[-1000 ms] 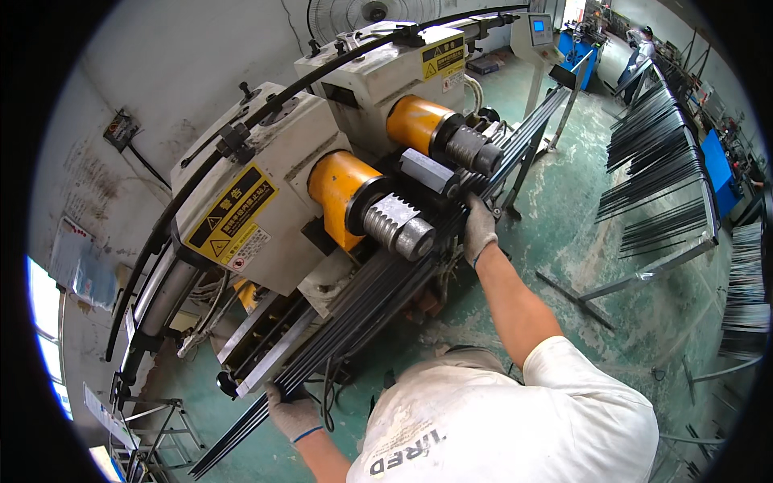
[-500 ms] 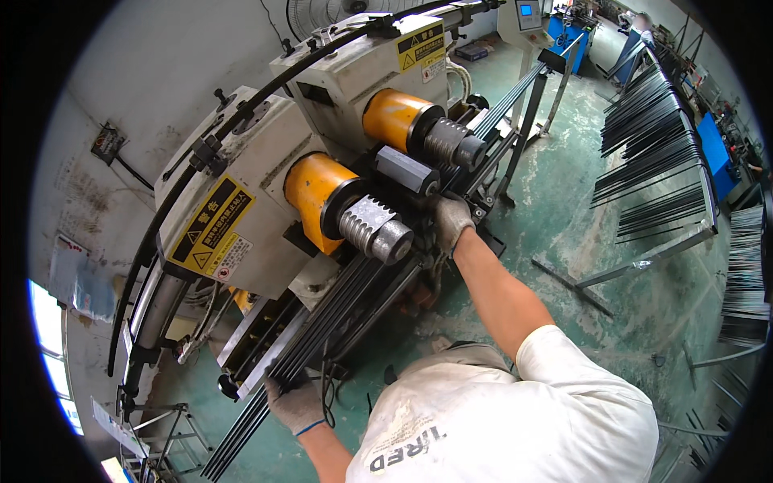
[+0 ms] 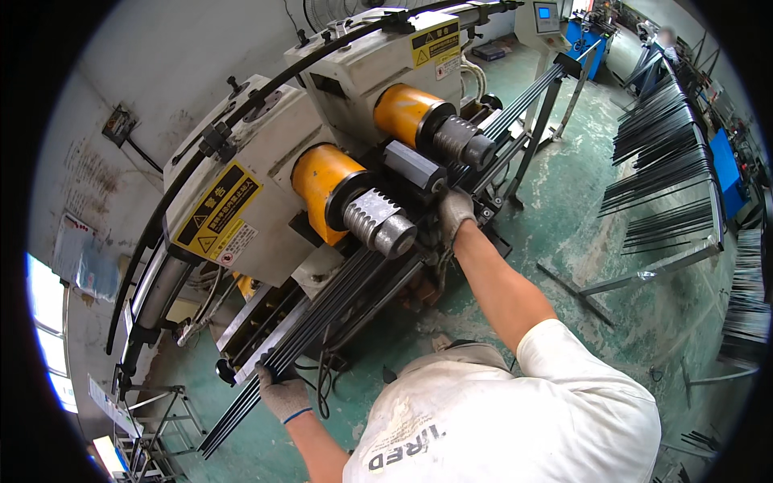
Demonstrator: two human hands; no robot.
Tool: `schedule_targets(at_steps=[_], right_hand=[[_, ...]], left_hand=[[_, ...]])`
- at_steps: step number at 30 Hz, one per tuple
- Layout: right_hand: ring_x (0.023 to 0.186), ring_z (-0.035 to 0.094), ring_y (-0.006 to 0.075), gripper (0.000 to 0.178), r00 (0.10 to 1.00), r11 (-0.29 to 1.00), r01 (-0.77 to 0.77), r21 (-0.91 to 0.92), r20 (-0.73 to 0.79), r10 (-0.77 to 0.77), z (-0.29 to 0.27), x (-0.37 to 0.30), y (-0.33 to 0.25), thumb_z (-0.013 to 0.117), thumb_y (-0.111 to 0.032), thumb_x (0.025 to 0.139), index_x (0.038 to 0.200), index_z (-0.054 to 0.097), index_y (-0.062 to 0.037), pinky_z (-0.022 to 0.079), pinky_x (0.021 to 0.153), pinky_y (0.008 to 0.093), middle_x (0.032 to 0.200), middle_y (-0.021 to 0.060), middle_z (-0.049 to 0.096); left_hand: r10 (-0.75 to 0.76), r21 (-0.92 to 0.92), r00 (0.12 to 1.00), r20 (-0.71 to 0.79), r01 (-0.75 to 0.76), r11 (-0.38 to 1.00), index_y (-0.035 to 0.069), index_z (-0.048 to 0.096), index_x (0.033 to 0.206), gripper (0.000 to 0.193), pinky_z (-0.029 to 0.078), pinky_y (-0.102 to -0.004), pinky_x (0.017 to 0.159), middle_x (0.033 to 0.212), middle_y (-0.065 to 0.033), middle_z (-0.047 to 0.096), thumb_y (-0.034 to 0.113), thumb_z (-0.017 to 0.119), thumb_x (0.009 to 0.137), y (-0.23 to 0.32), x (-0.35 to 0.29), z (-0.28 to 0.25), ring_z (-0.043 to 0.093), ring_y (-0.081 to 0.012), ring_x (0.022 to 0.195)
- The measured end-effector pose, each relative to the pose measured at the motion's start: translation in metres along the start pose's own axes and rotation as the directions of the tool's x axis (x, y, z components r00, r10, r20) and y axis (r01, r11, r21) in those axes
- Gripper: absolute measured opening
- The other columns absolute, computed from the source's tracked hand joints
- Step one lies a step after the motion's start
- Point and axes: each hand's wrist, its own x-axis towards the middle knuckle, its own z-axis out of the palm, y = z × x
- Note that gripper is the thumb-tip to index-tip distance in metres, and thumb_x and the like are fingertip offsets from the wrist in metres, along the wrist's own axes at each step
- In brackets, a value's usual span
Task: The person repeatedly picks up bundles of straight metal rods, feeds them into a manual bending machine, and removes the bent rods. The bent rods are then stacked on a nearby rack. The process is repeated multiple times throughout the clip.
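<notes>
Several long dark metal rods (image 3: 328,304) run side by side from the lower left up under the heads of a grey machine (image 3: 241,153). My left hand (image 3: 283,394), in a grey knit glove, closes round the bundle near its lower-left end. My right hand (image 3: 456,215), also gloved, curls in at the rods between the machine's two heads; its fingertips are partly hidden in shadow. Just above it sits a dark many-sided block (image 3: 412,167). On either side stick out an orange-collared ribbed spindle (image 3: 377,221) and a second orange-collared spindle (image 3: 459,138).
A black cable (image 3: 324,394) hangs beside my left wrist. Racks of dark rods (image 3: 656,149) stand at the right, with a rack leg (image 3: 576,294) reaching across the green floor. A control screen (image 3: 546,14) and another person (image 3: 656,52) are at the back.
The view has tilted slightly. Both hands stay on the rods at about the same places, with little visible movement.
</notes>
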Motion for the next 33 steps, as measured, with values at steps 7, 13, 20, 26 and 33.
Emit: schedule_targets(at_steps=[7,13,20,26,33], right_hand=[[0.109,0.076,0.0295,0.033,0.978,0.793,0.186,-0.58,0.184,-0.095,-0.006,-0.011,-0.032,0.062,-0.028,0.11,0.133,0.079,-0.011,0.059,0.088,0.0438,0.125,0.0124,0.081],[0.101,0.079,0.0307,0.034,0.999,0.993,0.004,0.122,0.042,-0.009,-0.02,0.003,-0.005,0.066,-0.03,0.111,0.135,0.076,-0.009,0.06,0.087,0.041,0.119,0.0119,0.082],[0.1,0.077,0.0248,0.042,0.995,0.86,-0.078,0.504,-0.02,0.101,-0.036,-0.075,-0.046,0.084,-0.03,0.104,0.133,0.078,-0.0001,0.061,0.086,0.042,0.116,0.0105,0.082],[0.102,0.075,0.0232,0.038,0.992,0.879,0.014,0.476,-0.114,0.046,-0.043,-0.085,-0.02,0.077,-0.026,0.109,0.133,0.076,0.004,0.06,0.092,0.0391,0.116,0.0108,0.081],[0.12,0.069,0.0251,0.042,0.99,0.942,0.026,0.334,-0.137,0.021,-0.026,-0.099,0.012,0.078,-0.022,0.109,0.143,0.072,0.0022,0.053,0.107,0.0394,0.134,0.0108,0.078]], left_hand=[[-0.046,0.056,0.999,0.007,0.045,0.997,0.0,0.078,0.129,0.03,0.062,-0.0519,0.113,0.133,-0.0154,0.081,0.026,0.07,0.113,0.005,0.006,0.018,0.077,-0.0337,0.124],[0.044,0.068,0.985,0.165,-0.056,0.996,0.001,0.082,0.121,0.029,0.062,-0.0481,0.114,0.123,-0.0129,0.085,0.025,0.066,0.114,0.036,0.039,-0.007,0.078,-0.0298,0.121],[0.062,0.033,0.98,-0.187,-0.057,0.998,-0.003,0.08,0.126,0.031,0.06,-0.0477,0.117,0.128,-0.0142,0.083,0.022,0.064,0.117,0.029,0.023,-0.007,0.076,-0.0306,0.124],[0.09,-0.007,0.985,-0.145,-0.092,0.996,-0.001,0.078,0.127,0.031,0.057,-0.0478,0.119,0.13,-0.014,0.08,0.025,0.063,0.118,-0.01,0.018,0.011,0.074,-0.0311,0.127],[-0.006,0.032,1.0,-0.017,0.006,0.999,0.003,0.077,0.133,0.029,0.059,-0.0492,0.116,0.133,-0.0129,0.081,0.025,0.07,0.114,-0.038,-0.014,0.03,0.075,-0.0313,0.126]])
